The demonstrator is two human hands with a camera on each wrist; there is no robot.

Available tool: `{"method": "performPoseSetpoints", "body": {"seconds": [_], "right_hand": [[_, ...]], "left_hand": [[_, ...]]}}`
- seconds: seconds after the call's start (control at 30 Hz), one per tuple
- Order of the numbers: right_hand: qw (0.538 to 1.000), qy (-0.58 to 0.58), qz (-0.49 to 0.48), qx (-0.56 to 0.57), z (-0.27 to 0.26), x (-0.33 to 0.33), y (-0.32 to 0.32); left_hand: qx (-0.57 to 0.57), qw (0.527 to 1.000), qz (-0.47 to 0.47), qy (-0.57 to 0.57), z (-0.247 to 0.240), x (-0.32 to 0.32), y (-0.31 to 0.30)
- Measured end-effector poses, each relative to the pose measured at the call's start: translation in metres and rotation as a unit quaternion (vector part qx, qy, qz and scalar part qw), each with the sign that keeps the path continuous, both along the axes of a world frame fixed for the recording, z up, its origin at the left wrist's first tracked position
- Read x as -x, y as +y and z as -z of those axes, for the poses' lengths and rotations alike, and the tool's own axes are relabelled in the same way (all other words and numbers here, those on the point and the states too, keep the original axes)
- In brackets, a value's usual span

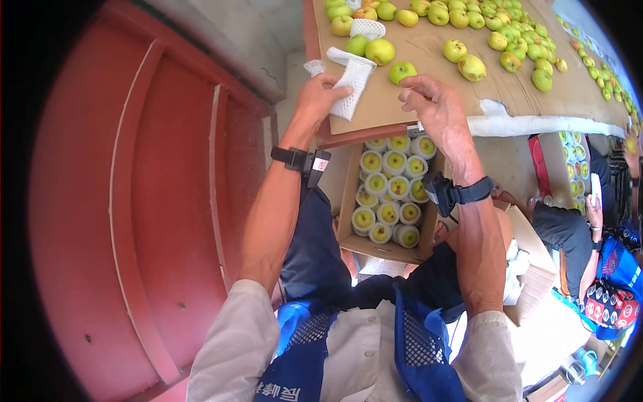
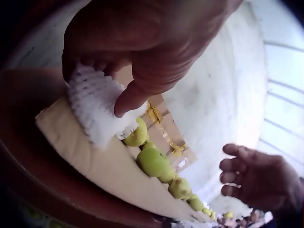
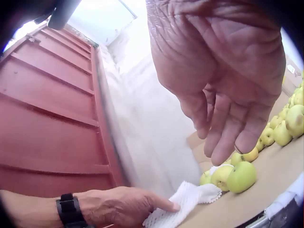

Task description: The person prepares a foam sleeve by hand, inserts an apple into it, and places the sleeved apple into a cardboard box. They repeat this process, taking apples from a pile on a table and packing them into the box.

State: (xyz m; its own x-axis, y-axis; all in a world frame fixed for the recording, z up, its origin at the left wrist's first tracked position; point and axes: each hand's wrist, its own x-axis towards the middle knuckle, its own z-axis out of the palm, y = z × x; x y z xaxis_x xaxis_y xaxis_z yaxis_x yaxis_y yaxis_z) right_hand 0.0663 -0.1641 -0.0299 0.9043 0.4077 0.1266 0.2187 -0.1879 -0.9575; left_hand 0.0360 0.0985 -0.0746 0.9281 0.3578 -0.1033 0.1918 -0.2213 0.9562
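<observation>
My left hand (image 1: 320, 96) pinches a white foam net sleeve (image 1: 351, 86) at the near edge of the cardboard-covered table (image 1: 435, 67); in the left wrist view the thumb presses the foam net sleeve (image 2: 97, 111) against the fingers. My right hand (image 1: 429, 100) hovers with relaxed fingers and holds nothing, just short of a green apple (image 1: 402, 71). The right wrist view shows those fingers (image 3: 223, 128) hanging above the green apple (image 3: 241, 176). Below the table edge sits an open cardboard box (image 1: 348, 201) filled with net-wrapped fruit (image 1: 392, 194).
Many green and yellow apples (image 1: 509, 33) lie scattered over the table, with more foam sleeves (image 1: 367, 28) at the far left. A red metal wall (image 1: 134, 201) stands at my left. Another person (image 1: 576, 234) crouches at the right beside more boxes.
</observation>
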Motion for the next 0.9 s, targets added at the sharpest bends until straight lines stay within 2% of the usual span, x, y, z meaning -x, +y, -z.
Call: {"method": "performPoseSetpoints", "body": {"seconds": [0.03,0.1,0.2,0.27,0.43,0.5,0.7,0.9], "right_hand": [[1.0,0.022,0.0,-0.002,0.002,0.002,0.004],[0.999,0.041,0.001,-0.002,0.003,0.007,0.012],[0.998,0.069,-0.004,-0.008,0.001,0.012,0.022],[0.989,0.126,-0.051,-0.058,0.0,0.013,0.026],[0.994,0.088,-0.043,-0.039,0.011,0.01,0.022],[0.996,0.076,-0.046,-0.026,0.01,0.011,0.019],[0.99,0.122,-0.042,-0.055,-0.007,0.023,0.019],[0.992,0.117,-0.01,-0.044,-0.008,0.019,0.013]], "left_hand": [[0.001,1.0,-0.001,-0.003,-0.005,0.004,-0.003],[0.104,0.992,0.064,-0.038,-0.021,0.015,-0.017],[0.137,0.983,0.104,-0.069,-0.036,0.027,-0.034],[0.149,0.979,0.113,-0.078,-0.038,0.028,-0.04],[0.23,0.958,0.145,-0.095,-0.052,0.037,-0.048],[0.288,0.937,0.192,-0.048,-0.053,0.039,-0.048],[0.298,0.938,0.153,-0.085,-0.039,0.032,-0.042],[0.297,0.937,0.172,-0.068,-0.031,0.031,-0.044]]}}
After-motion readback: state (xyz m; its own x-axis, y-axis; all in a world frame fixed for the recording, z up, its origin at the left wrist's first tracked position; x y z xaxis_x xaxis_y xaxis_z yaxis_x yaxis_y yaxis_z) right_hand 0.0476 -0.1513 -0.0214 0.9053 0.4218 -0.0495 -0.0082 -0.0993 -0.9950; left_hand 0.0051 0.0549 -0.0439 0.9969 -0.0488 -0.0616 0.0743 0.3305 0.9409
